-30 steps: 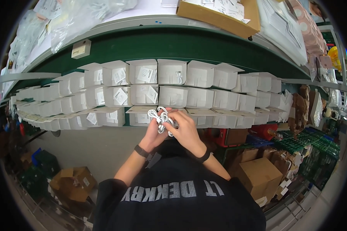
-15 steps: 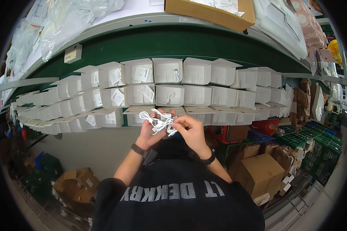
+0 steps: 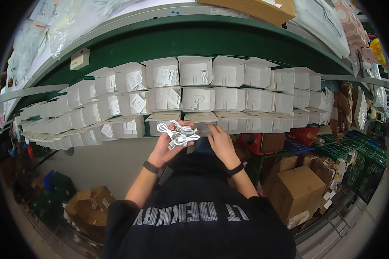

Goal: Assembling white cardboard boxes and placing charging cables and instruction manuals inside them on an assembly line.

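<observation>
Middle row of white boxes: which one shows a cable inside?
The box directly below the top-row box holding a cable. It alone in its row shows a white cable; its left neighbour shows paper.

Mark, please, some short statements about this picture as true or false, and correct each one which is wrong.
1. The left hand holds a bundle of white cables. True.
2. Both hands grip this bundle. False: the right hand is apart from it, with its fingers at the nearest row of boxes.
3. The open white boxes stand in three rows. True.
4. The person wears a red shirt. False: the shirt is black, with pale lettering.
5. A single white cable lies in a box of the middle row. True.
</observation>
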Action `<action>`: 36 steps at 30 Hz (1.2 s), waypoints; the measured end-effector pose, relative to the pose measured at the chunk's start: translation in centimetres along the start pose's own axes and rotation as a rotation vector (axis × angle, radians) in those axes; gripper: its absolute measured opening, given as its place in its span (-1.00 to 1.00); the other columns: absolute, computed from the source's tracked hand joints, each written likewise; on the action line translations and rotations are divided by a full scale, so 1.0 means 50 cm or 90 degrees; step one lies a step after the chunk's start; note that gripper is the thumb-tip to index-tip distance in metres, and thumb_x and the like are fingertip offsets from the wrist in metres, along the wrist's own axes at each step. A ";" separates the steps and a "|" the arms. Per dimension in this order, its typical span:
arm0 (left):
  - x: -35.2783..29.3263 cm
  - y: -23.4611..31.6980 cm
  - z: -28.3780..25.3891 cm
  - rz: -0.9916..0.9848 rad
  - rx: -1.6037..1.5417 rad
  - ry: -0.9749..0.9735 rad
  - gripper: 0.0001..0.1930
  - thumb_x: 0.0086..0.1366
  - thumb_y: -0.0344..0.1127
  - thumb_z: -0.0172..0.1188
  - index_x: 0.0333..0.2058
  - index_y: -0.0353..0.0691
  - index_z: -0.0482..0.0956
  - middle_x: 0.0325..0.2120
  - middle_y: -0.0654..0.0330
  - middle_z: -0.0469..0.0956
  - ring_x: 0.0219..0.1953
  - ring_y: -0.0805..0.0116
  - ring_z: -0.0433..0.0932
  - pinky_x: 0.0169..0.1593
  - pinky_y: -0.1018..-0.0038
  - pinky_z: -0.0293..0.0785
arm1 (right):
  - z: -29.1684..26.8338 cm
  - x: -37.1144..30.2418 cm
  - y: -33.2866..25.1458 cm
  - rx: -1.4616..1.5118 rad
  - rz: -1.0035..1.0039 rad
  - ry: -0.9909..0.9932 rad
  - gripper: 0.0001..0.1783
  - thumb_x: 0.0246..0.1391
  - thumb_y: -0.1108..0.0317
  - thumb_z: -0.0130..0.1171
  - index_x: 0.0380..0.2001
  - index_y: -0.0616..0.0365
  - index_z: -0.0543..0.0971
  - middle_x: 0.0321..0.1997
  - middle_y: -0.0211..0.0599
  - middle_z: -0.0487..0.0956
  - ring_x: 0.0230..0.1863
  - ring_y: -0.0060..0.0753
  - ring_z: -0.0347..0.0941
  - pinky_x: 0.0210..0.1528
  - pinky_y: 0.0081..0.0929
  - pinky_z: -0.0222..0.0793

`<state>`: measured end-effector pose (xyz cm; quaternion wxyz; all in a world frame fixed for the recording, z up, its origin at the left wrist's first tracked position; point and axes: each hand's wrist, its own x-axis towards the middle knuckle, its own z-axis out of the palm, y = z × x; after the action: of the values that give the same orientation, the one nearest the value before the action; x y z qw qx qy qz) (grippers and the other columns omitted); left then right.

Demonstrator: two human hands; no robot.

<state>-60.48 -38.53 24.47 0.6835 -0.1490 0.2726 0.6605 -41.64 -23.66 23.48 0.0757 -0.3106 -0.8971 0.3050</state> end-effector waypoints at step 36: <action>0.204 -0.122 0.078 -0.047 0.113 0.120 -0.63 0.60 0.06 -0.05 0.09 -0.04 0.54 -0.01 0.26 0.65 -0.05 0.37 0.66 -0.02 0.25 0.65 | -0.169 0.096 -0.016 0.308 0.067 0.036 -0.73 0.25 0.32 0.33 -0.06 0.25 0.67 -0.39 -0.19 0.67 -0.44 -0.35 0.60 -0.35 -0.36 0.49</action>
<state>-54.00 -28.45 20.88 0.6893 -0.1590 0.3873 0.5913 -43.12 -17.06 30.48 0.1569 -0.3384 -0.7780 0.5055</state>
